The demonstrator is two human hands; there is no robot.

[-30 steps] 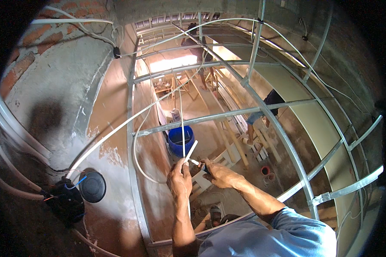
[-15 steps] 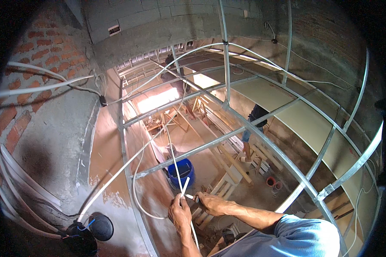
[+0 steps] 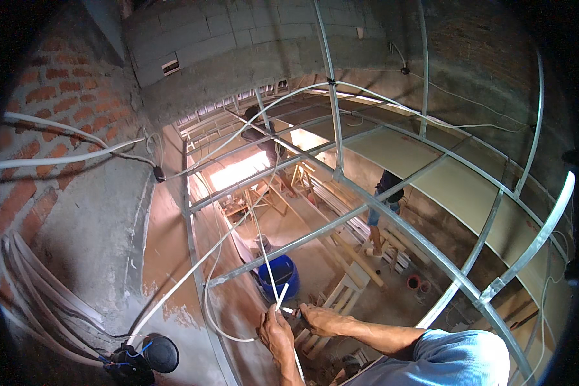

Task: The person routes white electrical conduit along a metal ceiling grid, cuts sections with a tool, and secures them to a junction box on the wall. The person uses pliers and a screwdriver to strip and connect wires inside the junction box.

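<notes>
My left hand point(image 3: 275, 334) is closed around a thin white cable point(image 3: 267, 270) that runs up toward the metal ceiling grid point(image 3: 336, 164). A short white end of the cable sticks up just above the fist. My right hand point(image 3: 321, 318) sits right beside it, fingers pinched on a small tool at the cable's end; the tool itself is mostly hidden. Both forearms come in from the lower edge, the right one in a blue sleeve.
Grey metal ceiling channels cross the whole view. White conduits point(image 3: 64, 157) run along the brick wall to a black junction box point(image 3: 145, 357) at lower left. Below stand a blue bucket point(image 3: 278, 273), a wooden ladder point(image 3: 341, 296) and another person point(image 3: 383, 206).
The view has tilted upward, so more of the block wall and ceiling grid shows. My hands stay together on the cable and sit lower in the picture.
</notes>
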